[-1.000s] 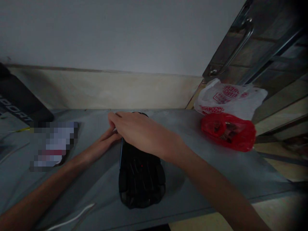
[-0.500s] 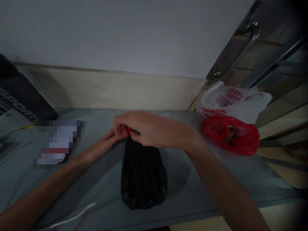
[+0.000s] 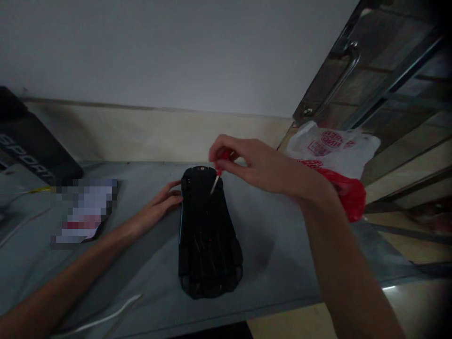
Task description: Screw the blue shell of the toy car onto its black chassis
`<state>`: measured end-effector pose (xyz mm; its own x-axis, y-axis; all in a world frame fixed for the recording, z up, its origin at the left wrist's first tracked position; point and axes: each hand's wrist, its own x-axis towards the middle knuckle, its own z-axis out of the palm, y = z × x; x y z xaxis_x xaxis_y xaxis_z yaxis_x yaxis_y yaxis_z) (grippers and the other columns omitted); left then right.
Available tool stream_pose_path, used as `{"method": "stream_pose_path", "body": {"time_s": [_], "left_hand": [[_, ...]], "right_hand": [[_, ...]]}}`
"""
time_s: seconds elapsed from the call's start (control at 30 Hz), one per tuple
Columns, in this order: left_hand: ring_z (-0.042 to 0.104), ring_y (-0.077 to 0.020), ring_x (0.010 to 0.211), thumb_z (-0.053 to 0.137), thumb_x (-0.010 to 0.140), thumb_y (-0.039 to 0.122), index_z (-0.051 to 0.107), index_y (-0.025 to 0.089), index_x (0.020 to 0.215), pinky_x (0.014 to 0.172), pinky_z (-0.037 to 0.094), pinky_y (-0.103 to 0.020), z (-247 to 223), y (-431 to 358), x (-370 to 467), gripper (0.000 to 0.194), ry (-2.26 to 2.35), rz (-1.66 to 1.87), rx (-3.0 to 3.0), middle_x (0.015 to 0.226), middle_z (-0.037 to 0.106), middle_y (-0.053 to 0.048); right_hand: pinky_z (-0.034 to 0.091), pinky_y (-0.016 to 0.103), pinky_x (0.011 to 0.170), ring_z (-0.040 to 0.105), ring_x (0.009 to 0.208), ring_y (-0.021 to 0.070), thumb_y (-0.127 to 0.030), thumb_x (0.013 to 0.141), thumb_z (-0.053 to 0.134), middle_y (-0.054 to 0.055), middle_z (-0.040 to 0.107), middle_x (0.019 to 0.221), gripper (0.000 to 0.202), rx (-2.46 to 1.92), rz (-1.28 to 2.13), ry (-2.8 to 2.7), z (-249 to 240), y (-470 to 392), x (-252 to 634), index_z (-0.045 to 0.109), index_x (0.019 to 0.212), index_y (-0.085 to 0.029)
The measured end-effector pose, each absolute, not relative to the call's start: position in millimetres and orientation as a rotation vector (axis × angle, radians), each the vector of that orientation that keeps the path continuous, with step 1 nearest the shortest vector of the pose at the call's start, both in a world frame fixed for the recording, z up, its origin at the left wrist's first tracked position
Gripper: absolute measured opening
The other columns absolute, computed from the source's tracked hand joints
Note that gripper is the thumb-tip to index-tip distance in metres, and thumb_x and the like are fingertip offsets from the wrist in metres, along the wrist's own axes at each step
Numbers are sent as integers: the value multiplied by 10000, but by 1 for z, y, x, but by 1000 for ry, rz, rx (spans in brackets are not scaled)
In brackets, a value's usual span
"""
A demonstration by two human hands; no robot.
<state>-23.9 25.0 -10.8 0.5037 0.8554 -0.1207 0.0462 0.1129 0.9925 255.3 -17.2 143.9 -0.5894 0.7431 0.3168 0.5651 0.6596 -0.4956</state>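
Note:
A black toy car (image 3: 206,226) lies upside down on the grey-covered table, its underside facing up. My right hand (image 3: 243,157) is closed around the red handle of a screwdriver (image 3: 218,174), above the car's far end. The screwdriver's thin metal shaft slants down to the left over the underside; whether its tip touches cannot be made out. At the car's far left side, my left hand (image 3: 164,202) rests with its fingers apart, fingertips against the edge.
A phone-like item (image 3: 90,207), partly pixelated, lies to the left, with a black box marked SPORT (image 3: 35,141) behind it. A white cable (image 3: 109,318) runs along the near left. White (image 3: 332,143) and red (image 3: 355,195) plastic bags sit at the right, before a metal-handled door (image 3: 339,84).
My right hand has lifted and moved right with the screwdriver, uncovering the car's far end and the screwdriver's shaft. My left hand stays at the car's left side, its fingers now in sight.

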Motion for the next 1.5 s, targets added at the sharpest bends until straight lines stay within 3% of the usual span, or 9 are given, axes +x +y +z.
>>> {"method": "stream_pose_path", "body": {"time_s": [0.2,0.4,0.57,0.77,0.9,1.03,1.23,1.5], "left_hand": [[615,-298,1312,657,941,397,469,268,1530,1149,417,-438,-13,25,-25,632,863,739,1323,1371,696,-68],[627,-308,1290,685,909,404,482,243,1524,1163,400,-447,-6,20,-22,667,878,762,1304,1302,729,-66],[643,-316,1262,702,896,413,485,232,1514,1146,414,-476,-4,19,-22,679,874,760,1313,1295,727,-89],[593,-327,1341,745,873,389,499,219,1504,1191,366,-483,-7,21,-22,698,812,786,1256,1332,704,-112],[558,-327,1383,777,844,359,554,232,1459,1202,357,-474,-6,19,-20,666,786,816,1178,1354,693,-101],[546,-332,1397,786,843,350,567,234,1454,1214,337,-485,-3,15,-19,659,776,832,1146,1389,669,-109],[573,-340,1358,786,823,321,593,224,1422,1173,381,-498,1,14,-17,636,762,870,1101,1375,660,-116],[571,-300,1365,801,847,322,558,288,1448,1191,379,-467,-3,9,-15,649,708,872,1075,1371,673,-61]], "right_hand": [[449,282,690,614,747,170,-201,962,524,33,688,896,137,-1571,605,-2362,89,-27,314,618,1060,-199],[471,296,773,607,772,155,-90,887,511,53,668,991,228,-1596,525,-2271,27,-19,310,617,1062,-191],[473,324,870,607,894,170,-84,866,534,62,627,1121,247,-1521,473,-2289,4,-18,308,634,1054,-209],[475,349,871,638,901,192,-206,978,507,48,683,1041,184,-1443,456,-2229,17,-4,301,686,1011,-234],[480,378,919,641,984,211,-309,1036,458,77,697,1120,231,-1411,415,-2073,32,25,272,673,1086,-239],[476,369,970,649,1055,202,-295,998,520,75,712,1141,200,-1344,505,-1975,34,53,238,664,1122,-234],[491,356,858,660,858,189,-273,905,523,28,725,914,250,-1343,709,-1757,36,72,223,658,1110,-226],[484,368,893,663,990,212,-348,839,528,61,743,1014,329,-1285,881,-1536,56,61,226,657,1112,-218]]}}
